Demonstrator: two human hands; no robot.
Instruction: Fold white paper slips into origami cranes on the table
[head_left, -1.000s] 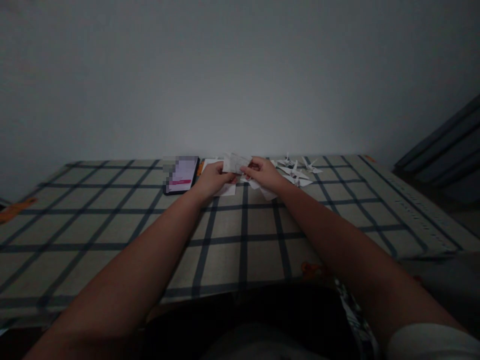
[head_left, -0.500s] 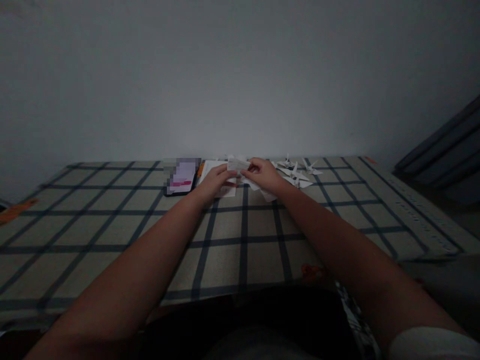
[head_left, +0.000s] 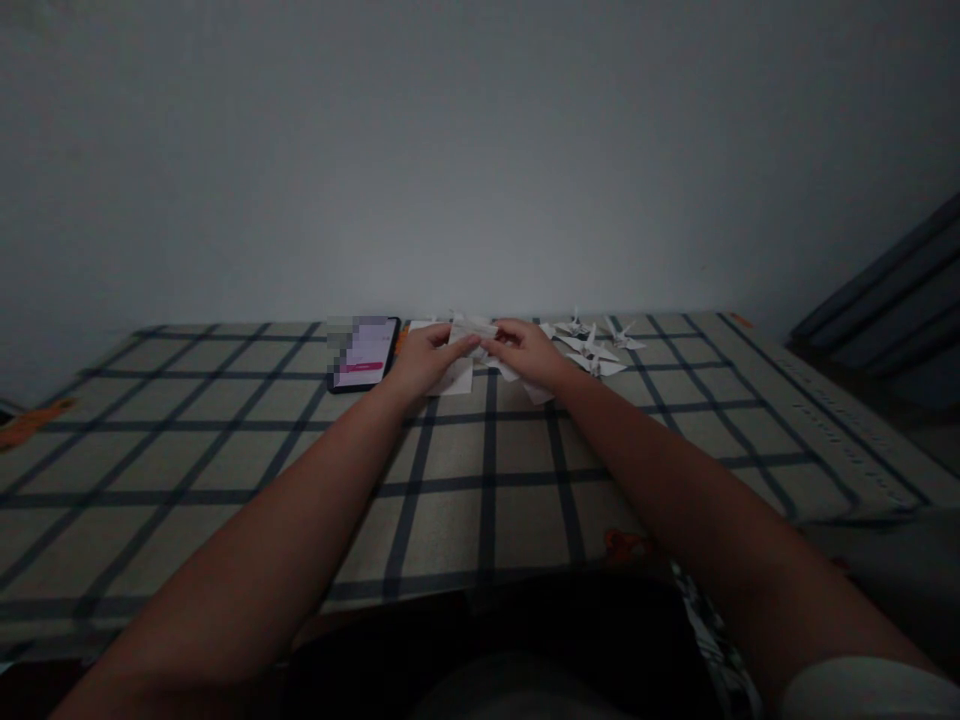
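Between my two hands is a small piece of folded white paper (head_left: 471, 327), raised a little above the tablecloth. My left hand (head_left: 429, 358) pinches its left side with thumb and fingers. On the other side my right hand (head_left: 525, 352) is closed on the paper, thumb towards the left thumb. The exact folds are blurred and partly behind the fingers. Flat white paper (head_left: 453, 380) lies under my left hand, and another white piece (head_left: 537, 391) sticks out beneath my right hand. Several folded paper cranes (head_left: 592, 352) stand just right of my right hand.
A phone (head_left: 365, 355) with a lit, partly pixelated screen lies left of my left hand. A checked tablecloth (head_left: 450, 500) covers the table, which meets a plain wall (head_left: 480, 160) at the back. Something orange (head_left: 628, 546) shows at the front edge.
My left thumb has moved up and in towards the right thumb, and the left fingers have shifted back. The paper between the hands has tilted and changed shape slightly.
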